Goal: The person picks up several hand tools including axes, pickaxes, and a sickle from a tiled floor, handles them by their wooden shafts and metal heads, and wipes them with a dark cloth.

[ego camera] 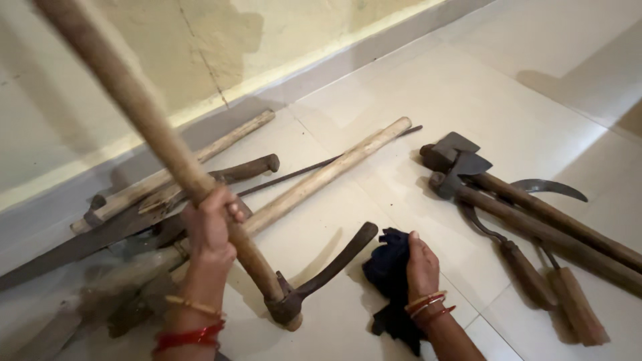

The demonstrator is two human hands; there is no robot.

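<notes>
Left hand (210,230) clamped on pickaxe handle (154,134), head (314,281) on floor at frame bottom. Right hand (421,267) pressing dark cloth (388,267), closed on nothing. Risk: one-handed hold, pickaxe tips onto right hand.

No packages, labels, signs, seemingly no screens

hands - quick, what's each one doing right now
Left hand: closed around the wooden handle of the pickaxe.
Right hand: fingers flat, pressing on the dark cloth.
</notes>
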